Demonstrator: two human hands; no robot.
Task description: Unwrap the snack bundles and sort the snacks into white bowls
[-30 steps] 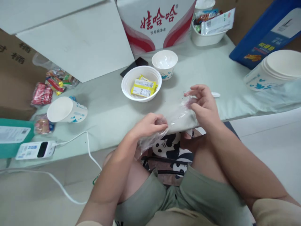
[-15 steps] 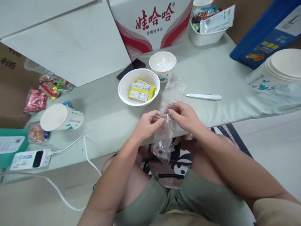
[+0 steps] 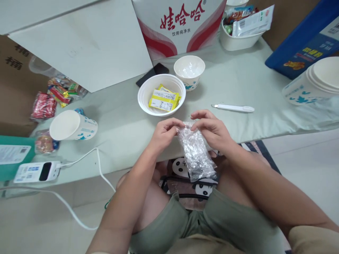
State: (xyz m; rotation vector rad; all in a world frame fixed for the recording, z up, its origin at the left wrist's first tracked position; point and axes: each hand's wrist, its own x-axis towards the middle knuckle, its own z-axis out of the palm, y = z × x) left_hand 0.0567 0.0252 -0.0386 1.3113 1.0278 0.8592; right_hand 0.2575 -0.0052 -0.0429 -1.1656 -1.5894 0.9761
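A crinkled clear plastic bag (image 3: 197, 155) hangs from both hands over the table's front edge, above my lap. My left hand (image 3: 165, 132) pinches its upper left corner. At the top right of the bag, my right hand (image 3: 213, 129) grips the edge, its index finger lifted off. Just beyond the hands is a white bowl (image 3: 143, 100) with yellow-and-white packets (image 3: 164, 100) in it. Behind that bowl stands a smaller paper bowl (image 3: 189, 68). A white utility knife (image 3: 234, 108) lies on the table right of my right hand.
A paper cup (image 3: 66, 125) lies on its side at the left, near wrapped snacks (image 3: 43, 106) and a white device (image 3: 37, 171) with a cable. Stacked paper cups (image 3: 312, 83) lie at the right. Cartons (image 3: 182, 28) and a tub of packets (image 3: 239, 40) line the back.
The bag, stretched up across the table before, now hangs downward below my hands, gathered flatter. My right hand has shifted its hold, with fingers more spread. The camera view has moved slightly.
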